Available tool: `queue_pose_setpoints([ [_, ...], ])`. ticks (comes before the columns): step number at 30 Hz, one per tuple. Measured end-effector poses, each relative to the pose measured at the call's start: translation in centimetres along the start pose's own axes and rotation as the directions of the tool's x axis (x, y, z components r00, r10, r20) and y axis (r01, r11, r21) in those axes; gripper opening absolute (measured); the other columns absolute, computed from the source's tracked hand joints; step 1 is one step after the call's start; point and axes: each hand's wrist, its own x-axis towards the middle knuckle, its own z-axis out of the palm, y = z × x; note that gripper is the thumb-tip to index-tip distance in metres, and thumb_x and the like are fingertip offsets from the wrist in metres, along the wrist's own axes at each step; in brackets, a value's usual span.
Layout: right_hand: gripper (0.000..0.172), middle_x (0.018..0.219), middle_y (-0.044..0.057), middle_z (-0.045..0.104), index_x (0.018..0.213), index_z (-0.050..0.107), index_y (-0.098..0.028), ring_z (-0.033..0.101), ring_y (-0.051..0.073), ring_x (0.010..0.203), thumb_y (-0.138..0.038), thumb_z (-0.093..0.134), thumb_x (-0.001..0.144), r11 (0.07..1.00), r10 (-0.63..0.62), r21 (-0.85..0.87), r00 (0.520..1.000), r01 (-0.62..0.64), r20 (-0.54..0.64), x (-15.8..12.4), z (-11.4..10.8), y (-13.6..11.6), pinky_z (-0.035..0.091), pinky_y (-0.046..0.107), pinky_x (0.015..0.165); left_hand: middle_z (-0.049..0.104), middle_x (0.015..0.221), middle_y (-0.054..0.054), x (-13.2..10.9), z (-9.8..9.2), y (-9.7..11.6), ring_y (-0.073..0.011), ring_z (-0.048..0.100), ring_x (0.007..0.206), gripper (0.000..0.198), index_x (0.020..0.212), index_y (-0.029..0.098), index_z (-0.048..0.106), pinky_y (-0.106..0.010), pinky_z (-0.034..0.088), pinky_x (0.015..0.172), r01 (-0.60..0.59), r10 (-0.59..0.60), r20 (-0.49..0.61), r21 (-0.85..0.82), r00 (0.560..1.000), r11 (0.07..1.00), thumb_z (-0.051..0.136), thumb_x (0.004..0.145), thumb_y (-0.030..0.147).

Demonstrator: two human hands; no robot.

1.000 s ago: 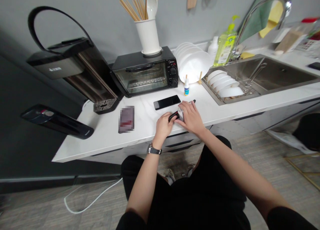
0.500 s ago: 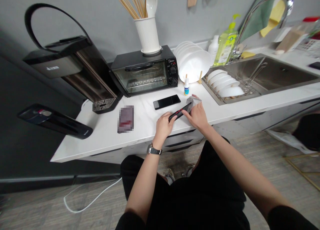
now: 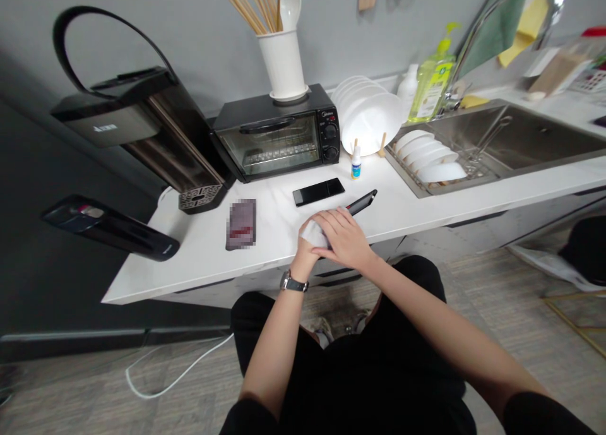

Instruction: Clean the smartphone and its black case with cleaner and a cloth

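Note:
My left hand (image 3: 303, 259) is by the counter's front edge, mostly covered by the right, closed around the near end of a black phone case (image 3: 363, 202) with a red detail on its side. The case's far end sticks out beyond my fingers, tilted up to the right. My right hand (image 3: 348, 238) lies over it, pressing a pale cloth (image 3: 314, 234) onto the near end. Just behind, a black phone (image 3: 319, 192) lies flat on the counter. A small white bottle with a blue label (image 3: 356, 167) stands behind the phone.
On the white counter (image 3: 274, 223) are a blurred-out dark item (image 3: 241, 225), a dark bottle-shaped appliance (image 3: 113, 226), a water dispenser (image 3: 142, 132) and a toaster oven (image 3: 279, 141). To the right stand plates (image 3: 369, 122), a soap bottle (image 3: 432, 84) and the sink (image 3: 530, 148).
My right hand has moved left with the cloth, from the case's far end to its near end over my left hand. The far end of the case is now uncovered.

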Motion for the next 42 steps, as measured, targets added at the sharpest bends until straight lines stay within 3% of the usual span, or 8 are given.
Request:
queue_pose_setpoints([
  [7, 0.046, 0.118, 0.016, 0.068, 0.118, 0.063, -0.017, 0.057, 0.033, 0.114, -0.055, 0.038, 0.108, 0.98, 0.175, -0.084, 0.98, -0.183, -0.1, -1.1, -2.3, 6.2, 0.04, 0.052, 0.111, 0.074, 0.099, -0.007, 0.9, -2.7, 4.0, -0.0222, 0.071, 0.098, 0.024, 0.094, 0.02, 0.074, -0.03, 0.054, 0.087, 0.062, -0.06, 0.067, -0.031, 0.996, 0.998, 0.055, 0.105, 0.03],
  [13, 0.041, 0.095, 0.01, 0.067, 0.095, 0.063, -0.022, 0.059, 0.027, 0.091, -0.039, 0.028, 0.111, 0.923, 0.384, 0.042, 0.915, -0.381, -0.127, -1.0, -3.2, 9.6, 0.049, 0.041, 0.084, 0.071, 0.092, -0.003, 1.1, -2.9, 4.6, -0.0181, 0.068, 0.087, 0.027, 0.097, 0.02, 0.074, -0.026, 0.047, 0.076, 0.05, -0.049, 0.049, -0.029, 0.998, 0.998, 0.056, 0.107, 0.037],
  [16, 0.041, 0.098, 0.01, 0.069, 0.094, 0.063, -0.022, 0.062, 0.028, 0.1, -0.034, 0.028, 0.111, 0.88, 0.474, 0.104, 0.847, -0.463, -0.242, -0.4, -2.2, 8.3, 0.048, 0.046, 0.098, 0.071, 0.092, -0.003, 1.1, -2.9, 4.7, -0.0181, 0.068, 0.087, 0.026, 0.097, 0.02, 0.074, -0.026, 0.047, 0.076, 0.045, -0.043, 0.046, -0.034, 0.998, 0.998, 0.056, 0.107, 0.037],
  [19, 0.04, 0.112, 0.01, 0.073, 0.1, 0.067, -0.022, 0.055, 0.031, 0.131, -0.03, 0.029, 0.111, 0.88, 0.47, 0.101, 0.821, -0.464, -0.324, 0.3, -1.0, 5.2, 0.026, 0.062, 0.123, 0.071, 0.091, -0.004, 1.0, -2.9, 4.9, -0.0193, 0.068, 0.088, 0.027, 0.094, 0.02, 0.073, -0.027, 0.048, 0.077, 0.053, -0.051, 0.05, -0.04, 0.997, 0.998, 0.055, 0.107, 0.036],
  [22, 0.036, 0.123, 0.01, 0.073, 0.115, 0.067, -0.021, 0.05, 0.031, 0.141, -0.03, 0.033, 0.111, 0.924, 0.382, 0.104, 0.89, -0.368, -0.248, 0.8, -0.2, 1.4, 0.012, 0.065, 0.129, 0.073, 0.096, -0.007, 1.0, -2.8, 4.5, -0.0219, 0.069, 0.093, 0.018, 0.097, 0.019, 0.071, -0.03, 0.051, 0.084, 0.118, -0.119, 0.074, 0.017, 0.99, 0.993, 0.055, 0.103, 0.022],
  [27, 0.045, 0.146, 0.014, 0.064, 0.146, 0.056, -0.017, 0.05, 0.03, 0.143, -0.038, 0.041, 0.109, 0.992, 0.085, 0.093, 0.996, -0.082, -0.036, 0.9, 0.2, -1.0, 0.014, 0.06, 0.132, 0.075, 0.106, -0.015, 1.1, -2.1, 3.4, -0.0279, 0.071, 0.099, 0.019, 0.104, 0.014, 0.07, -0.036, 0.053, 0.092, 0.216, -0.23, 0.128, 0.115, 0.965, 0.97, 0.057, 0.092, 0.008],
  [33, 0.056, 0.143, 0.016, 0.063, 0.145, 0.054, -0.015, 0.054, 0.032, 0.135, -0.055, 0.045, 0.106, 0.999, 0.052, 0.014, 0.999, -0.052, -0.012, -0.4, -1.0, 3.2, 0.027, 0.054, 0.127, 0.076, 0.108, -0.009, 1.2, -2.7, 3.8, -0.0245, 0.071, 0.102, 0.025, 0.107, 0.02, 0.071, -0.035, 0.054, 0.096, 0.126, -0.126, 0.107, 0.002, 0.986, 0.992, 0.058, 0.09, 0.009],
  [42, 0.049, 0.107, 0.015, 0.071, 0.11, 0.066, -0.019, 0.062, 0.032, 0.112, -0.045, 0.024, 0.111, 0.906, 0.422, 0.032, 0.896, -0.422, -0.139, -1.8, -2.8, 11.0, 0.051, 0.048, 0.098, 0.068, 0.086, -0.003, 1.2, -2.9, 4.3, -0.0174, 0.066, 0.081, 0.032, 0.087, 0.02, 0.07, -0.026, 0.046, 0.074, 0.078, -0.076, 0.067, -0.022, 0.995, 0.997, 0.054, 0.107, 0.04],
])
